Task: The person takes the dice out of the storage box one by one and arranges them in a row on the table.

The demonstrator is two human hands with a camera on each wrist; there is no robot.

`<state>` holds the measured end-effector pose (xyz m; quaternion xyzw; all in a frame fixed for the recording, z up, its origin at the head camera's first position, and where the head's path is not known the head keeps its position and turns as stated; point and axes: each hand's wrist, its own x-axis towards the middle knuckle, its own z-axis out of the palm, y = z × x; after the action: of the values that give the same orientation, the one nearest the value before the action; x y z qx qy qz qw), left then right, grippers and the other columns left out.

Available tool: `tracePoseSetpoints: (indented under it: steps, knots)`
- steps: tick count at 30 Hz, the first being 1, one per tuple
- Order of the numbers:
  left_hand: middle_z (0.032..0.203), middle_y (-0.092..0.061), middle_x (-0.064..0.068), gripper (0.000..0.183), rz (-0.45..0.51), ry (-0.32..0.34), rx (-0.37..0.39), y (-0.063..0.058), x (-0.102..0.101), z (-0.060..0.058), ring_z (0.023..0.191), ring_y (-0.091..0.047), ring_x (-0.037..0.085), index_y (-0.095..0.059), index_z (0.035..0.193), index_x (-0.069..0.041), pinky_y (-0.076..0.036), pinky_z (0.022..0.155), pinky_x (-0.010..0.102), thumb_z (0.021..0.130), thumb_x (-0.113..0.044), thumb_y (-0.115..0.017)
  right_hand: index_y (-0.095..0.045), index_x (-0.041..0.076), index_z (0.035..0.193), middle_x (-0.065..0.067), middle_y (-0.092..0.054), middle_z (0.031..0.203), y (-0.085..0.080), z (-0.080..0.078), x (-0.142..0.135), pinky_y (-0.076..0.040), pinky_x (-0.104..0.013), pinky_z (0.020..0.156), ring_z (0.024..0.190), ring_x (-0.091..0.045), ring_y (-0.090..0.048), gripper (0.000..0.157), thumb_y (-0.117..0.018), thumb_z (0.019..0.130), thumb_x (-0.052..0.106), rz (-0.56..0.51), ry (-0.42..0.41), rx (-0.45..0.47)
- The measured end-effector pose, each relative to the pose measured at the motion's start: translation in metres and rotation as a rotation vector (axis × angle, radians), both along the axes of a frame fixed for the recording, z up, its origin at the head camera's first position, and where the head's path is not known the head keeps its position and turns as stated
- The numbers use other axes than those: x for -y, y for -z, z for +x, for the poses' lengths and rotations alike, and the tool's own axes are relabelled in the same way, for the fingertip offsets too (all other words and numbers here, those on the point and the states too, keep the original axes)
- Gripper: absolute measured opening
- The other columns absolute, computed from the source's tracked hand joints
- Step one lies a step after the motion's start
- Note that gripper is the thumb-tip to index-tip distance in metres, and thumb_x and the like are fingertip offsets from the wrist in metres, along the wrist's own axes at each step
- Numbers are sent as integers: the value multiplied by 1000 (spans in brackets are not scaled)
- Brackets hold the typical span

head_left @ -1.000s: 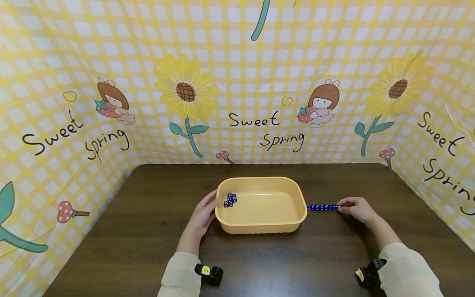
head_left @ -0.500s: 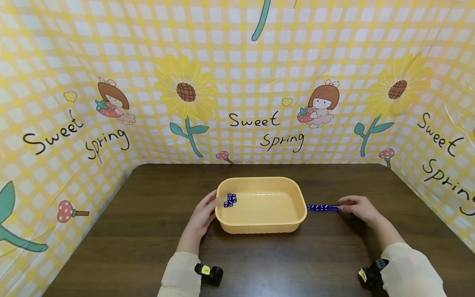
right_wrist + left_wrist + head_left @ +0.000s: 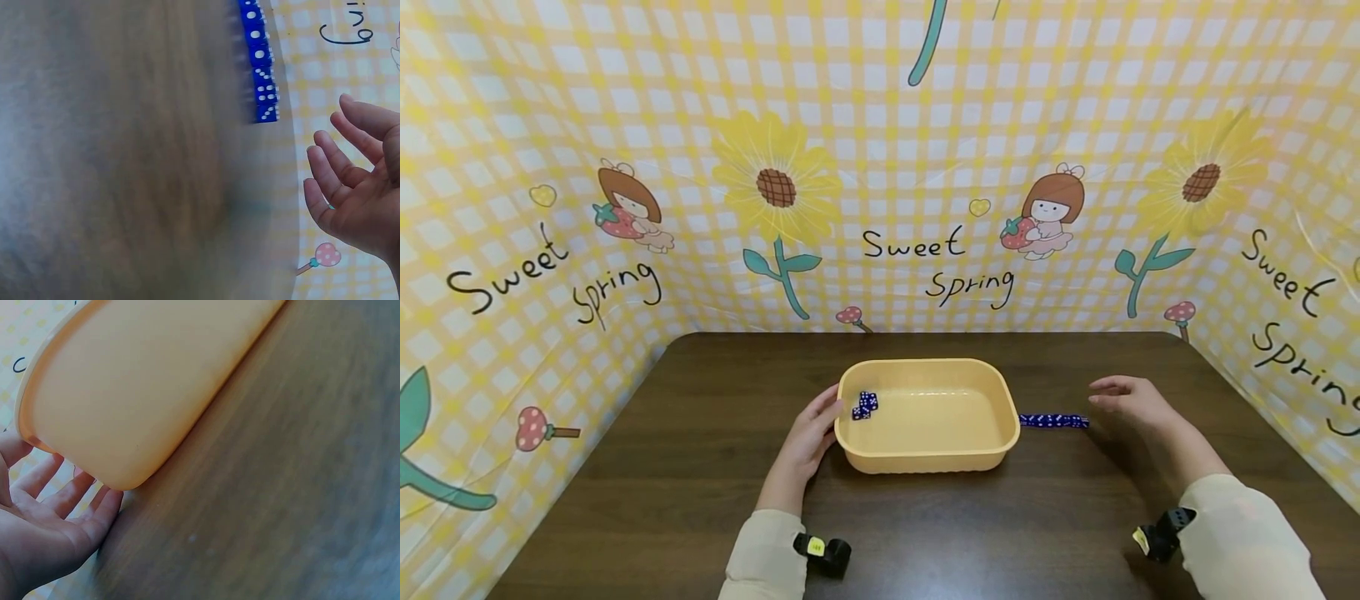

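A yellow plastic basin (image 3: 925, 454) stands on the table. My left hand (image 3: 808, 433) holds its left end, thumb at the rim and fingers against the outer wall, as the left wrist view shows with the hand (image 3: 56, 525) under the rim. Several dark blue dice (image 3: 865, 405) with white dots lie inside near that end. Right of the basin, a straight row of blue dice (image 3: 1054, 421) reaches from its wall. My right hand (image 3: 1138, 406) hovers just beyond the row's right end, its fingers loosely spread and holding nothing. In the right wrist view, the hand (image 3: 359, 181) is apart from the dice (image 3: 259, 55).
The dark brown wooden table (image 3: 955, 533) is enclosed by a yellow checked cloth (image 3: 910, 167) with flowers and lettering at the back and sides. A black camera (image 3: 823, 554) sits on the left wrist and another camera (image 3: 1165, 535) on the right.
My right hand has come off the right end of the dice row, moving up and to the right. The left hand, the basin and the dice in it look unchanged.
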<state>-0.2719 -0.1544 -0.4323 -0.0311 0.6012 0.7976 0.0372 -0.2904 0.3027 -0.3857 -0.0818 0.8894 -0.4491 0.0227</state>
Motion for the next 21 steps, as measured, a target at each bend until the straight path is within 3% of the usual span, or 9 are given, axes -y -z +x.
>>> tracePoseSetpoints:
  steps: [7,12,21]
  knots:
    - [130,-35,16,44,-12,-1,-2,-2,0,1,112,-38,29,-35,131,-5,-34,87,41,89,-12,-47,-52,-11,105,-10,-60,83,-7,-7,-4,-45,-37,64,77,-28,-55,50,-62,78,31,-24,-82,-44]
    - [130,-35,16,44,-10,-4,1,-1,0,1,112,-38,30,-36,130,-5,-33,87,42,89,-12,-47,-48,-12,110,-18,-58,92,-19,-7,5,-42,-45,73,87,-38,-51,51,-58,82,29,44,-38,-17]
    - [130,-35,16,44,-14,0,3,-1,1,0,112,-38,29,-36,131,-5,-32,88,42,89,-13,-47,-48,-9,112,-22,-55,98,-33,-19,25,-40,-47,77,91,-38,-50,45,-56,84,25,85,-44,-19]
